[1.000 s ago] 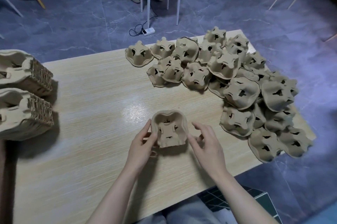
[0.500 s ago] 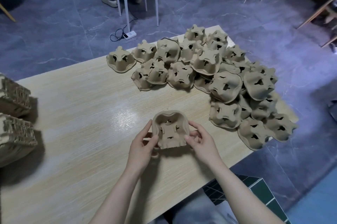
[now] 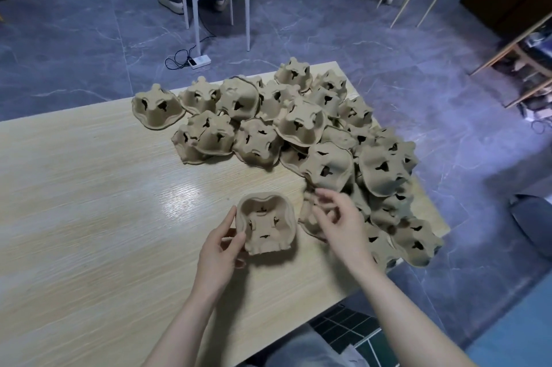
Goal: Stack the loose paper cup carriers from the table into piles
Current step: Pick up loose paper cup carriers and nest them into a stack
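Over the pale wooden bench (image 3: 89,187), the left hand (image 3: 219,250) grips the left rim of a brown moulded-pulp cup carrier (image 3: 266,222) lying hollow side up, while the right hand (image 3: 339,220), fingers loosely spread and holding nothing, hovers beside the heap of loose brown pulp carriers (image 3: 298,130).

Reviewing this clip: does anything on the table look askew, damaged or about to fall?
Yes. The loose carriers lie jumbled and overlapping, and one carrier at the table's right edge juts past it and might drop. No damage is visible. The left hand holds an upturned carrier; the right hand reaches toward the heap.
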`<state>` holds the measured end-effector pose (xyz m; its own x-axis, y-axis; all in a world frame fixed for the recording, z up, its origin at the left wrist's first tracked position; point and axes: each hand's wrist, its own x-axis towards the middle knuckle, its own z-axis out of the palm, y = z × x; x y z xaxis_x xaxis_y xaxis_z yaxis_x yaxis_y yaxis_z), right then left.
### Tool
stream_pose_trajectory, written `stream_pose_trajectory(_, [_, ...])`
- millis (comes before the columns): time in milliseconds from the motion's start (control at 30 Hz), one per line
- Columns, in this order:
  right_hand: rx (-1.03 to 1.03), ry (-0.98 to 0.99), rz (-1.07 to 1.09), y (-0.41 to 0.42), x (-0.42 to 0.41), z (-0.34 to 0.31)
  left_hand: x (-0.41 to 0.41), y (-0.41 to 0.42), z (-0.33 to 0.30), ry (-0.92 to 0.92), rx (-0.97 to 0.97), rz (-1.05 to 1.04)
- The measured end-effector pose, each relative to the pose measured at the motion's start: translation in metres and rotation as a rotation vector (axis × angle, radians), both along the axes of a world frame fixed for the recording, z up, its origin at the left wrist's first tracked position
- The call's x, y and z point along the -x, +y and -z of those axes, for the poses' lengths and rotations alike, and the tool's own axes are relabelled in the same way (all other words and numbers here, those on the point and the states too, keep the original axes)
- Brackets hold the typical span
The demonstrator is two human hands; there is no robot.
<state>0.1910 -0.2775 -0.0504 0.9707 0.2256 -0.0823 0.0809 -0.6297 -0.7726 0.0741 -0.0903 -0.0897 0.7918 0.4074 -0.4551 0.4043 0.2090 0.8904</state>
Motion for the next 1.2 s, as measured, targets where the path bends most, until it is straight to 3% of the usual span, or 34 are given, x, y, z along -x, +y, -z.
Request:
stream_pose_trajectory(167, [0.099, -0.283, 0.06, -0.005, -0.045, -0.023, 0.001, 0.002, 0.0, 0.005, -0.008, 0.01])
stream_pose_trajectory(400, [0.366, -0.122, 0.056, 0.003, -0.09, -0.029, -0.001, 0.004, 0.006, 0.026, -0.015, 0.007])
stream_pose_trajectory(600, [0.265, 0.019, 0.118, 0.004, -0.104, -0.032, -0.004, 0.007, 0.007, 0.038, -0.014, 0.009])
stream_pose_trajectory(933, [0.116, 0.092, 0.092, -0.001, -0.092, -0.029, -0.004, 0.008, 0.006, 0.038, -0.003, 0.007])
stream_pose_trajectory(1200, [-0.192, -0.014, 0.053, 0.006, -0.063, -0.046, 0.009, 0.014, 0.003, 0.041, -0.023, -0.003])
